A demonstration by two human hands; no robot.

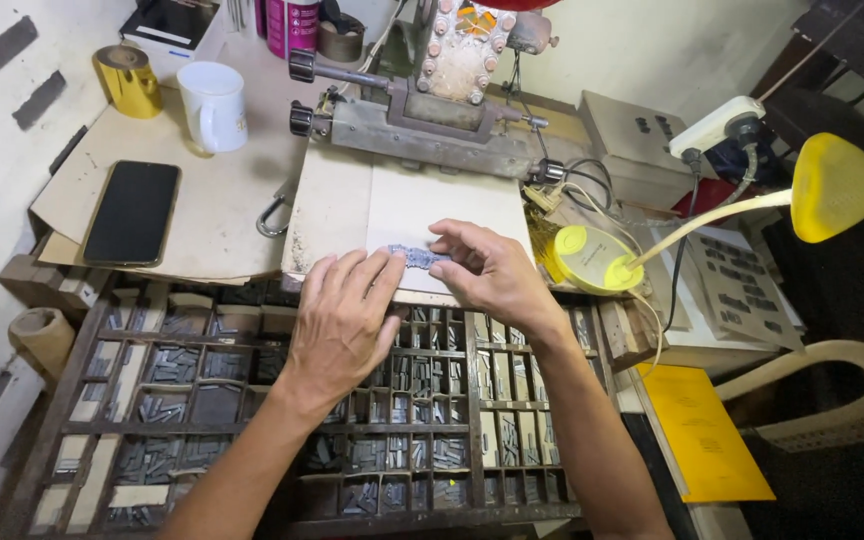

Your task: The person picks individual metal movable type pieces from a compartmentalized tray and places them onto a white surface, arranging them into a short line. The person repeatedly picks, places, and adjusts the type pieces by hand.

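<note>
A short row of grey metal type (417, 257) is pinched between both hands on the pale board (452, 205) in front of the metal press (432, 110). The fingers of the left hand (344, 322) are pressed together against its left end, and the fingers of the right hand (492, 272) are closed on its right end. Below the hands, a wooden type case (202, 400) with many small compartments is seen. A black phone (133, 212), a white mug (214, 105) and a yellow lamp (834, 187) are set around.
</note>
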